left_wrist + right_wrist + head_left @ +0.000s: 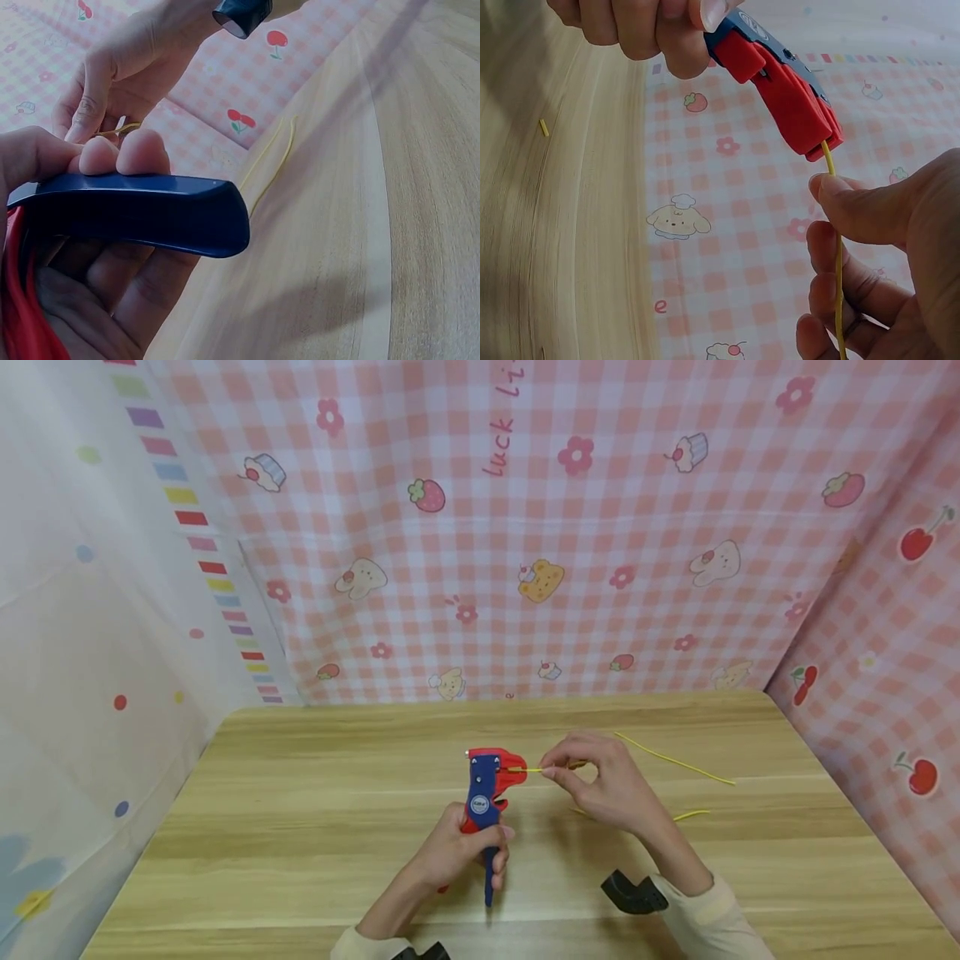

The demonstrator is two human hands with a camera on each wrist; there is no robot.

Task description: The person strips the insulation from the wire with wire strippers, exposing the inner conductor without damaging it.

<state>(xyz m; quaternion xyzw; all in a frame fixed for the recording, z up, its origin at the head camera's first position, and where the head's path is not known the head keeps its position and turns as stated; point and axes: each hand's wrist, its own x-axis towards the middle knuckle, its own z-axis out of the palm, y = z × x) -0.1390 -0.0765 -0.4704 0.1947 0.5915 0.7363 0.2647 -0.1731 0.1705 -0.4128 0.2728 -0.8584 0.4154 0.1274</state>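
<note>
My left hand [459, 852] grips the handles of a blue and red wire stripper [481, 785], held upright with its red nose to the right. Its blue handle [135, 214] crosses the left wrist view, fingers curled round it. My right hand [611, 783] is just right of the nose, pinching a yellow wire [829, 159] between thumb and forefinger. The wire's front end enters the stripper's red jaws; the rest runs down past the curled fingers of that hand. Inside the nose, the wire's tip is hidden in the right wrist view.
On the wooden table [300, 827] lie two more yellow wires, one behind the right hand [675, 758] and another partly under it [692, 816]. A short yellow bit [544, 127] lies on the wood. Checked cloth [465, 543] hangs along the back edge.
</note>
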